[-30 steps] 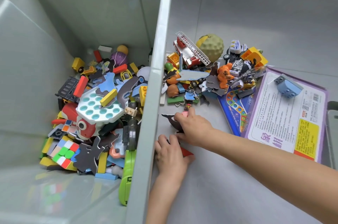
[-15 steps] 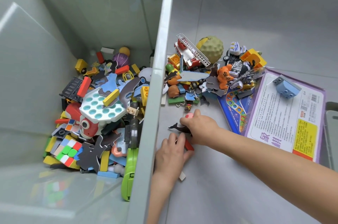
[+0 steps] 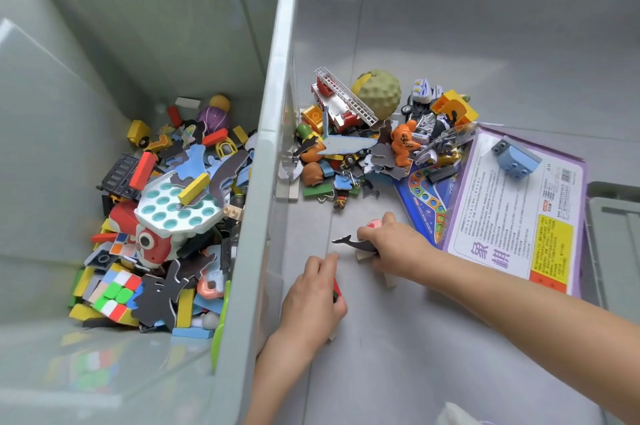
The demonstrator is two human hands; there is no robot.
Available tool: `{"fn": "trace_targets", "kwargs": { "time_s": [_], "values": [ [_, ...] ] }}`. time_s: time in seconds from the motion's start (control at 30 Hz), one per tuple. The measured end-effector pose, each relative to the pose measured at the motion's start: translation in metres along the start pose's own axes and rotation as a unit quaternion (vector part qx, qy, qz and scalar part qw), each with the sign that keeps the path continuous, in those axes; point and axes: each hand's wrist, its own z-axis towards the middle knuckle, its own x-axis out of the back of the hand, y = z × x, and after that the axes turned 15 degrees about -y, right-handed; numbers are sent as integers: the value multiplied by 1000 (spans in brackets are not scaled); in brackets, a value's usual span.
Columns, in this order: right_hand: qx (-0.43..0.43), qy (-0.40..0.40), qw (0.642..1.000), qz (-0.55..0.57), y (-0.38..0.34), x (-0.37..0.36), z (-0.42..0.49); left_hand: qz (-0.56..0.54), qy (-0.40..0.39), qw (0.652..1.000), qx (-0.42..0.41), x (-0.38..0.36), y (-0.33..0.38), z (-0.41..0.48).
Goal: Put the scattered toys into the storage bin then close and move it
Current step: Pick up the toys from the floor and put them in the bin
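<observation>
Nearest you, your left hand [image 3: 311, 300] lies on the floor [image 3: 450, 26] just beside the right wall of the one storage bin [image 3: 270, 147], its fingers curled over one red piece [image 3: 336, 289]. Just beyond it, your right hand [image 3: 393, 248] grips one dark whale-shaped piece [image 3: 348, 242], with one pink round toy [image 3: 374, 224] and one pale block [image 3: 363, 256] held in the same grasp. The bin stands open at your left; among the many toys on its bottom are one white bubble board [image 3: 176, 209] and one colour cube [image 3: 116, 293]. Farther out, the scattered toys [image 3: 346, 161] lie heaped on the floor against the bin's right wall: one red fire truck [image 3: 341, 104], one green knobbly ball [image 3: 379, 93] and one orange figure [image 3: 403, 142] can be counted, while the smaller pieces are too many to tell. To their right lies one purple game box [image 3: 512, 216], carrying one blue brick [image 3: 516, 157]. The floor is of grey tiles with pale joints.
</observation>
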Motion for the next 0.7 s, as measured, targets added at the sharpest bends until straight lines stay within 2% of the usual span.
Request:
{"fn": "trace_targets", "kwargs": {
  "time_s": [0.17, 0.3, 0.37, 0.53, 0.7],
  "values": [
    [-19, 3, 1000, 6, 12, -5, -8, 62, -60, 996, 0, -8, -9, -14],
    [-17, -5, 1000, -16, 14, -6, -11, 57, -148, 987, 16, -3, -10, -18],
    [-14, -8, 1000, -21, 14, -6, -12, 106, -175, 979, 25, 2, -6, -21],
    [-11, -3, 1000, -27, 17, -8, -13, 208, -140, 968, 28, 7, -1, -26],
    [-6, -7, 999, -33, 21, -13, -15, 183, -125, 975, 32, 8, -1, -23]
  ]
}}
